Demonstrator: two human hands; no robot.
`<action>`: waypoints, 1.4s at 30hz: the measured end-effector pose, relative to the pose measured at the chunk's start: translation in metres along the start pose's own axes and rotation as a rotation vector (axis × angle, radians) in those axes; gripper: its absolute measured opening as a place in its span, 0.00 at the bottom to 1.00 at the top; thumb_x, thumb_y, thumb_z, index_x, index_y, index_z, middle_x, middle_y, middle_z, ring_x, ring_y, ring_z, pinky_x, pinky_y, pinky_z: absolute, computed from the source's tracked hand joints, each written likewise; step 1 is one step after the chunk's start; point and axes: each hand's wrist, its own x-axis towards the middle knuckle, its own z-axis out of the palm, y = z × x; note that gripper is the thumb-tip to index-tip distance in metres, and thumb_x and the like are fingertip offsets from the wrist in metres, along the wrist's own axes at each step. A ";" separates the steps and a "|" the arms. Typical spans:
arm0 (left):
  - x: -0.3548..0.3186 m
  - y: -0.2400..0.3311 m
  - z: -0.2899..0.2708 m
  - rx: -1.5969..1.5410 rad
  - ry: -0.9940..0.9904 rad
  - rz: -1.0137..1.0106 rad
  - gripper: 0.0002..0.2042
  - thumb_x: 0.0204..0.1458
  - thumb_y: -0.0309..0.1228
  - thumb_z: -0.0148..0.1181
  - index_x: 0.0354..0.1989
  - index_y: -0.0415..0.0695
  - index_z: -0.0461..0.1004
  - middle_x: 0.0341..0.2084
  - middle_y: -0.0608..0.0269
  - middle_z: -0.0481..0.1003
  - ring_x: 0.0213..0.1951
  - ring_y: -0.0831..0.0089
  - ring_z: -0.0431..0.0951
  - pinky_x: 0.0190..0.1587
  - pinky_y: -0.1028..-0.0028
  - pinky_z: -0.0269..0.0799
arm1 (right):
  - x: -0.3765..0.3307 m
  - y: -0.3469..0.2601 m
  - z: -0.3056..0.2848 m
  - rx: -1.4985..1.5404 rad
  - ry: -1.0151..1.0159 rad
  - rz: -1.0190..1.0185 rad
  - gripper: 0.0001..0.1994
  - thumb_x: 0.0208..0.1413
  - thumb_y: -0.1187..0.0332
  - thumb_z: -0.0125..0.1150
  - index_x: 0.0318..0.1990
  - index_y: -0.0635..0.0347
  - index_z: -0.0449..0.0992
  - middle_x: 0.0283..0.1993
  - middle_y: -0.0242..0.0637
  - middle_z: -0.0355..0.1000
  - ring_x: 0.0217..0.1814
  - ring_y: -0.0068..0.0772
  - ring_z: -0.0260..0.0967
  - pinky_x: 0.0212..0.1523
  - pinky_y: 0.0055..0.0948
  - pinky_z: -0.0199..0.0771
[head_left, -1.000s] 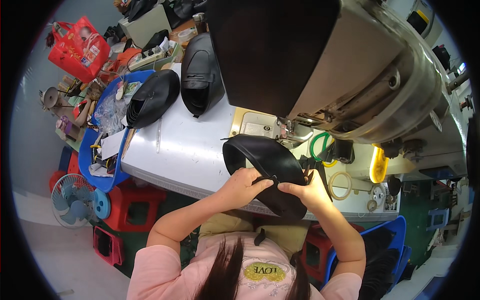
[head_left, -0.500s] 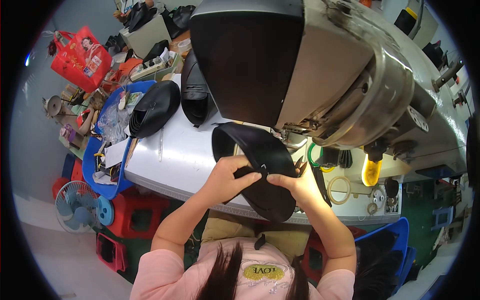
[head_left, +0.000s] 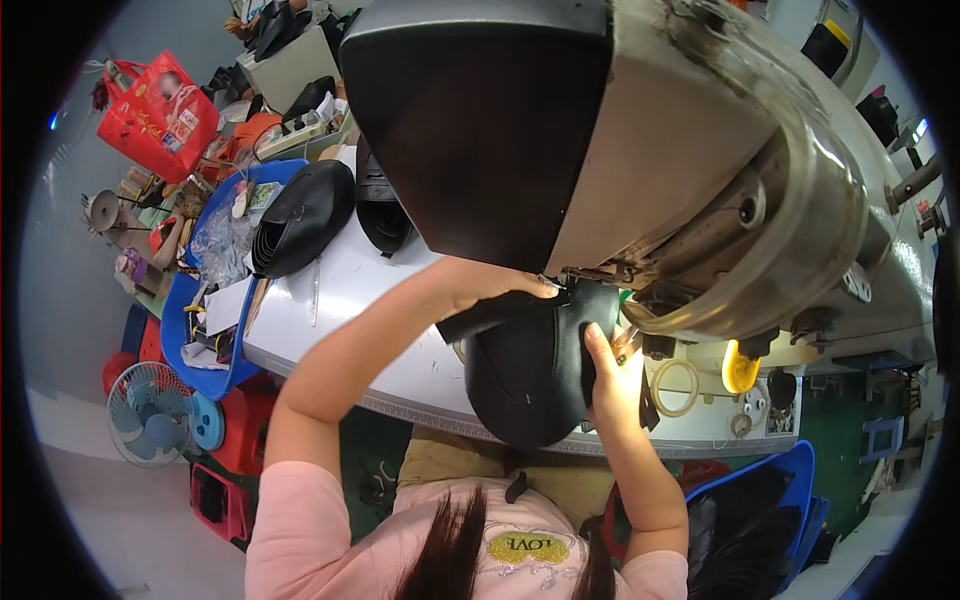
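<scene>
Both hands, left (head_left: 490, 285) and right (head_left: 612, 372), grip a black leather piece (head_left: 525, 375) under the sewing machine (head_left: 640, 170).

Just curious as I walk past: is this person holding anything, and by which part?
Yes: a curved black leather piece. The left hand pinches its upper edge under the sewing machine; the right hand holds its right side.

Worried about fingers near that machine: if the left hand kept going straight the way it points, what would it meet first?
Most likely the underside of the sewing machine head: the left hand points right along the black shoe upper, fingers already at the needle area. Depth is unclear.
</scene>
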 end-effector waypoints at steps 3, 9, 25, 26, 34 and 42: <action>0.015 0.012 -0.014 0.024 -0.024 -0.025 0.20 0.37 0.17 0.65 0.42 0.39 0.73 0.35 0.63 0.75 0.38 0.74 0.74 0.45 0.79 0.68 | -0.006 -0.001 0.011 -0.056 -0.027 -0.113 0.12 0.55 0.69 0.57 0.44 0.66 0.71 0.32 0.31 0.71 0.33 0.21 0.66 0.40 0.24 0.66; 0.027 0.017 -0.025 0.015 -0.016 -0.009 0.19 0.37 0.17 0.65 0.42 0.39 0.73 0.34 0.63 0.75 0.37 0.74 0.74 0.44 0.79 0.68 | -0.006 0.000 0.013 -0.090 0.034 -0.061 0.12 0.50 0.73 0.62 0.39 0.60 0.65 0.34 0.29 0.63 0.35 0.19 0.61 0.40 0.21 0.64; 0.033 0.020 -0.029 0.023 -0.028 -0.013 0.18 0.37 0.17 0.65 0.41 0.40 0.74 0.34 0.63 0.75 0.37 0.75 0.74 0.44 0.79 0.69 | 0.009 0.004 0.009 -0.325 0.083 -0.203 0.07 0.53 0.69 0.59 0.31 0.61 0.69 0.25 0.27 0.65 0.27 0.18 0.63 0.30 0.19 0.66; 0.037 0.021 -0.029 0.024 -0.031 -0.015 0.18 0.37 0.17 0.65 0.41 0.40 0.74 0.34 0.63 0.75 0.37 0.75 0.74 0.44 0.79 0.69 | 0.010 -0.002 0.010 -0.367 0.084 -0.182 0.07 0.54 0.68 0.58 0.29 0.61 0.69 0.22 0.26 0.64 0.23 0.17 0.62 0.26 0.18 0.65; 0.038 0.019 -0.037 0.011 0.013 -0.013 0.18 0.37 0.17 0.65 0.40 0.40 0.74 0.33 0.64 0.76 0.37 0.75 0.74 0.44 0.78 0.69 | -0.032 -0.106 -0.126 -1.064 0.686 -1.081 0.10 0.54 0.67 0.53 0.27 0.65 0.74 0.25 0.37 0.70 0.25 0.29 0.64 0.31 0.28 0.68; 0.047 0.017 -0.033 -0.006 -0.024 -0.017 0.17 0.38 0.18 0.65 0.40 0.40 0.74 0.33 0.64 0.76 0.37 0.75 0.74 0.44 0.78 0.69 | 0.028 -0.411 -0.496 -1.516 1.008 -0.994 0.20 0.59 0.57 0.47 0.47 0.66 0.72 0.43 0.45 0.73 0.41 0.29 0.71 0.34 0.28 0.70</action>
